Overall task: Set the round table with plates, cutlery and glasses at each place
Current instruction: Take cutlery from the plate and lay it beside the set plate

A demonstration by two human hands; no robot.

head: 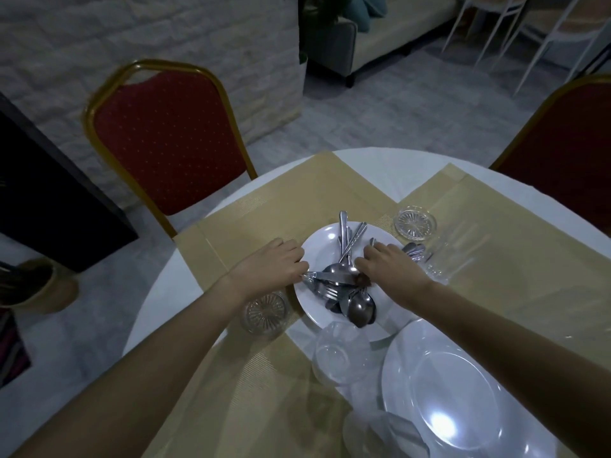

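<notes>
A white plate (322, 236) in the middle of the round table (380, 160) carries a heap of cutlery (344, 289): spoons, forks and knives. My left hand (277, 262) is at the plate's left rim, its fingers closed on a knife that lies across the heap. My right hand (386, 262) rests on the cutlery at the plate's right side, fingers curled among the handles. A second white plate (443, 391) lies nearer me on the right. A clear glass (340, 352) stands beside it, and another tall glass (439, 259) stands right of my right hand.
Gold placemats (264, 206) cover the white tablecloth. Two cut-glass coasters (415, 223) (266, 312) sit on them. Red chairs with gold frames stand at the far left (165, 140) and far right (568, 153). A dark cabinet (49, 193) is at the left.
</notes>
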